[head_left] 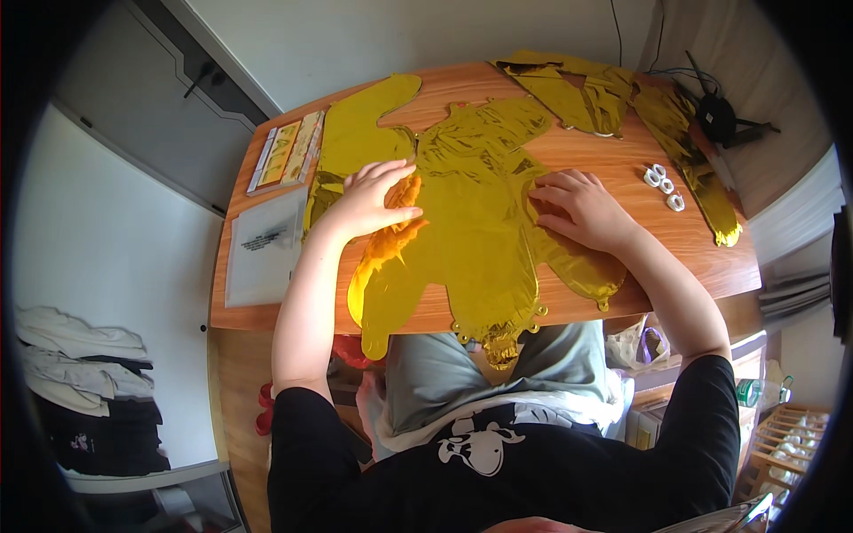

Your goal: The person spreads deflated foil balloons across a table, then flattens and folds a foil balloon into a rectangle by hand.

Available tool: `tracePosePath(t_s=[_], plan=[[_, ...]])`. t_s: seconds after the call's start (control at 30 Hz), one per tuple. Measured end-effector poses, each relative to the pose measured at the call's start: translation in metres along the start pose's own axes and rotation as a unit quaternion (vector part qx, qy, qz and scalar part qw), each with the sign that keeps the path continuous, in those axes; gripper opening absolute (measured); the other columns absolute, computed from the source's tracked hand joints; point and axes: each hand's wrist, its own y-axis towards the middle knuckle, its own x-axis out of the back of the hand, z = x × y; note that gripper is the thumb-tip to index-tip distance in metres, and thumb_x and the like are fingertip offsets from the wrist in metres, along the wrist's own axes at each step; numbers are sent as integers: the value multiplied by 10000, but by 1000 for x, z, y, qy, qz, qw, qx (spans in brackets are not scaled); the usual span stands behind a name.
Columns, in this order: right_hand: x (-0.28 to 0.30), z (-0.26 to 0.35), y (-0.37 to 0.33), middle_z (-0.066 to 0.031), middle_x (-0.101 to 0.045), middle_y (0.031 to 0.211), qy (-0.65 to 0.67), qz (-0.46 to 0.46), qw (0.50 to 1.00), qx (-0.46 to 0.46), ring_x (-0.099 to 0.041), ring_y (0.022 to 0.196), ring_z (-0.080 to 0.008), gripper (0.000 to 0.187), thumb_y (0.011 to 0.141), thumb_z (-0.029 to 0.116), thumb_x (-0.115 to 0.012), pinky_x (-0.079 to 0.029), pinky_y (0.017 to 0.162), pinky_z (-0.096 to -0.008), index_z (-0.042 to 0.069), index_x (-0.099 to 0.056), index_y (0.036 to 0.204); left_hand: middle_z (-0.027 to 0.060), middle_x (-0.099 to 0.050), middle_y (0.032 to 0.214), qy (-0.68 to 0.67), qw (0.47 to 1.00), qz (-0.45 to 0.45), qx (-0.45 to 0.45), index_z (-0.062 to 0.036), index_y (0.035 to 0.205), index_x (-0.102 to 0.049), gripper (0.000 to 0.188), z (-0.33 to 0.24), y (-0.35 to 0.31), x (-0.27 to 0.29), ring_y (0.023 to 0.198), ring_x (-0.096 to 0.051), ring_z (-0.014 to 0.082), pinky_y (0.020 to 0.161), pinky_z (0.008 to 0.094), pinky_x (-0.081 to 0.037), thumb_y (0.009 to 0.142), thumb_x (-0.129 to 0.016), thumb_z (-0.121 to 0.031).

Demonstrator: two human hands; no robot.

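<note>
A flat gold foil balloon point(480, 213) with several lobes and small tabs lies spread over the table before me. My left hand point(373, 197) rests on its left part, fingers apart and thumb out, next to a crinkled patch that shines orange. On the balloon's right lobe lies my right hand point(582, 210), palm down, with its fingers stretched over the foil and nothing visible in them. The balloon's lower end, with a crumpled gold tip point(502, 351), hangs over the front edge towards my lap.
More gold foil point(569, 93) lies across the back right of the wooden table point(640, 253). Small white ribbon rolls point(662, 180) sit at the right, below a black device with antennas point(718, 118). At left are a printed packet point(286, 153) and a clear plastic bag point(259, 266).
</note>
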Motion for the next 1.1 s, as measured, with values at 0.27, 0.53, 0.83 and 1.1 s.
tracePosePath(t_s=[0.27,0.53,0.83,1.1], plan=[[1,2,3,-140,-617,1364,1,12,1000,0,-549,1275,-351,416,931,273,-724,-397,1105,-459,77,-682,1295,106,-352,1666,33,998,-30,-50,-151,1574,-449,873,-8,11,-24,1567,-236,280,1290,503,-101,908,-647,-680],[-1,3,3,-127,-628,1342,1,9,1000,-3,-550,1278,-331,413,928,296,-715,-390,1109,-457,89,-689,1285,112,-366,1658,35,997,-35,-57,-165,1564,-469,892,-8,12,-27,1565,-244,284,1290,507,-96,880,-663,-704],[-2,3,3,-127,-629,1347,-6,3,1000,-5,-553,1268,-333,401,931,285,-710,-395,1100,-456,85,-689,1277,113,-401,1636,33,995,-65,-66,-165,1557,-474,834,-10,12,-31,1535,-298,296,1271,484,-159,882,-740,-575],[1,3,2,-142,-614,1373,-7,18,1000,-6,-547,1291,-339,422,929,254,-721,-394,1109,-453,65,-675,1304,119,-396,1640,11,997,-60,-41,-148,1572,-450,876,-5,6,-21,1548,-286,292,1276,475,-156,877,-737,-598]])
